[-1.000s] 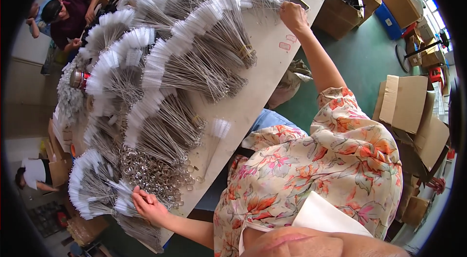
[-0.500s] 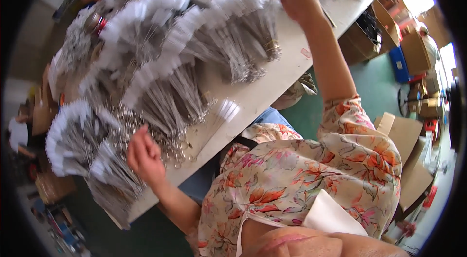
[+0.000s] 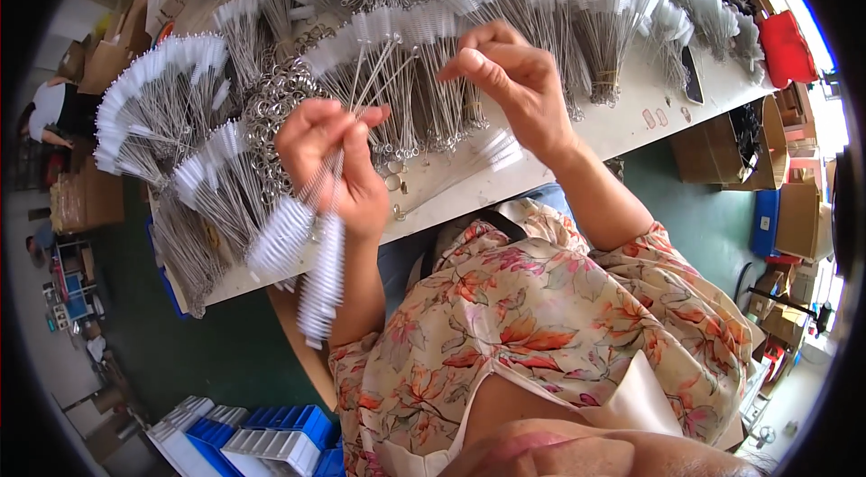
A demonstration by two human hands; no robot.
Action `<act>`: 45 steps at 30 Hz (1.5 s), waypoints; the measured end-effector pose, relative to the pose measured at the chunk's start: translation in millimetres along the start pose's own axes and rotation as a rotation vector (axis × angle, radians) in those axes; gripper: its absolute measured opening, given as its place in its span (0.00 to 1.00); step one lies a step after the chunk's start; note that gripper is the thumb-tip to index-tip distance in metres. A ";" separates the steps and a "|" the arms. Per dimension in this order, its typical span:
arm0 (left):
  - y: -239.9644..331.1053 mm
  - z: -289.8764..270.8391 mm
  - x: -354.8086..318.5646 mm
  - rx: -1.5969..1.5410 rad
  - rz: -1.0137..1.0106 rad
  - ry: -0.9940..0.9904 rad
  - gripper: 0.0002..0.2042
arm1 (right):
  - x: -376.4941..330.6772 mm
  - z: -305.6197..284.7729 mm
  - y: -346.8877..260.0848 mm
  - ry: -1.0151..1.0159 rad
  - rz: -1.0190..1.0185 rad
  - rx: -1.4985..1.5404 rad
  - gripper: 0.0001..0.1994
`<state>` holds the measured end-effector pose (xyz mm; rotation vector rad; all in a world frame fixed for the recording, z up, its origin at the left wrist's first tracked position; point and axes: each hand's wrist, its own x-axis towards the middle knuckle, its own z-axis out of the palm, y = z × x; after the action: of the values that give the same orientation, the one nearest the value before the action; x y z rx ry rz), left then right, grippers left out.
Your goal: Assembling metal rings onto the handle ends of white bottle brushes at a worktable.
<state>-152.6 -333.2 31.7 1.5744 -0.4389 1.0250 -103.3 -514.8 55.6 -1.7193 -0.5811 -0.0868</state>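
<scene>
Head view: nearest the camera is the person's floral blouse [image 3: 541, 324]. Just beyond it the left hand [image 3: 334, 161] is closed around a small bunch of wire-handled brushes [image 3: 316, 251], whose white bristle ends hang down past the near edge of the white table [image 3: 631, 125] while the thin wire stems stick up through the fist. The right hand [image 3: 510, 80] is raised beside it, thumb and fingertips pinched narrowly together; whether a single wire sits in that pinch is too fine to tell. The bunch in hand looks only a few brushes thick, so I judge the gathering is at an early stage. A heap of metal rings [image 3: 280, 107] lies on the table just behind the left hand. Farther back, many fanned bundles of brushes [image 3: 541, 17] cover most of the tabletop, suggesting a good share is already sorted. Cardboard boxes [image 3: 794, 215] stand at the far right.
</scene>
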 end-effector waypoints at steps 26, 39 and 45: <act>1.9 -58.3 -13.4 -0.148 -0.313 -0.660 0.17 | -19.1 29.1 -18.7 -0.751 0.496 0.365 0.10; 15.6 -79.8 -113.4 0.682 -0.722 -0.526 0.05 | -112.5 -58.6 65.3 -0.621 0.152 -1.254 0.05; 10.9 -69.3 -117.9 0.536 -0.689 -0.441 0.04 | -92.5 25.0 33.4 -0.461 -0.029 -0.301 0.03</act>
<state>-251.2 -301.1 -58.0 2.2227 0.1209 0.2563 -176.1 -525.8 -14.4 -2.0379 -0.9706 0.2178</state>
